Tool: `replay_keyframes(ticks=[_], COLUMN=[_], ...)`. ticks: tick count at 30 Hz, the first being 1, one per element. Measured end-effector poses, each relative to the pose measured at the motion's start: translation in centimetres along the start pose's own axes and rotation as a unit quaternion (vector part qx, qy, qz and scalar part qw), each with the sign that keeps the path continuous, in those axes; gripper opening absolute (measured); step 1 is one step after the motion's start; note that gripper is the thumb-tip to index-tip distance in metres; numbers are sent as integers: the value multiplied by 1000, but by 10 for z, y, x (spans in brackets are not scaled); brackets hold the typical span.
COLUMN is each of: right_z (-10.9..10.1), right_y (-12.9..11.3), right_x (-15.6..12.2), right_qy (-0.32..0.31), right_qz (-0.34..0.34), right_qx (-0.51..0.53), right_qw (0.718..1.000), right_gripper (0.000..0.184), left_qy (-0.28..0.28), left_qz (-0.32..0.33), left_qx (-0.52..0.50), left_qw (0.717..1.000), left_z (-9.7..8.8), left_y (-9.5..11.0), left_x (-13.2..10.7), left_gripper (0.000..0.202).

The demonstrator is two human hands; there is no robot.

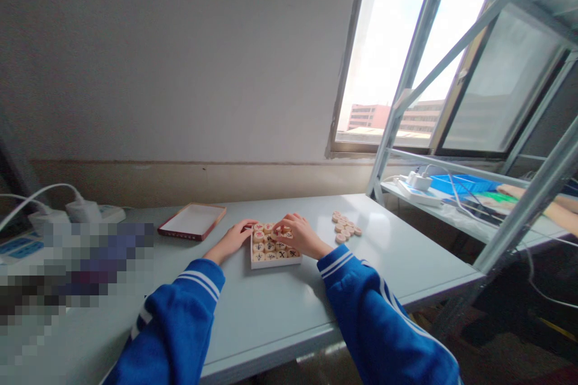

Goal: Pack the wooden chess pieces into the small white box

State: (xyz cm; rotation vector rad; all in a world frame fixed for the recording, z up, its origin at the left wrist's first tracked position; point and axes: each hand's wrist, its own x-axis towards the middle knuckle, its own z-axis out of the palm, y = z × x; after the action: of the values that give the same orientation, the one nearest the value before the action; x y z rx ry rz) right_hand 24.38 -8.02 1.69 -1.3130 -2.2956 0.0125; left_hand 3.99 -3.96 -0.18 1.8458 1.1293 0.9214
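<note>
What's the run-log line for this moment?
left hand: at left edge of white box | right hand: over xiangqi pieces in box | loose pieces: on table, right | red-sided lid: on table, left

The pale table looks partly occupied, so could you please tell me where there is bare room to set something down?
Bare tabletop shows between the blue sleeves, in front of the box, and right of the loose pieces. It is crowded at the box, where the left hand and right hand are, and around the chargers at left.
</note>
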Motion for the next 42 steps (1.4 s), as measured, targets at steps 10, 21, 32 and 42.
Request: replay_keyframes(ticks=[10,21,32,42], right_z=[3,2,2,2], right_y=[2,1,1,1], right_x=[0,-1,0,0], right_qy=[3,1,-6,-6], right_qz=[-8,-15,-7,-9], right_qx=[8,0,-9,-6], right_qw=[1000,1000,1000,1000], right_gripper=[20,20,21,21], left_qy=[-3,9,6,6], left_qz=[13,6,7,-1], left_qx=[-11,-6,-6,-2], left_qw=[1000,1000,1000,1000], left_z=[-1,-1,0,0], left_y=[-2,0,1,4], left_x=[0,-2,0,-3], left_gripper=[31,29,29,29])
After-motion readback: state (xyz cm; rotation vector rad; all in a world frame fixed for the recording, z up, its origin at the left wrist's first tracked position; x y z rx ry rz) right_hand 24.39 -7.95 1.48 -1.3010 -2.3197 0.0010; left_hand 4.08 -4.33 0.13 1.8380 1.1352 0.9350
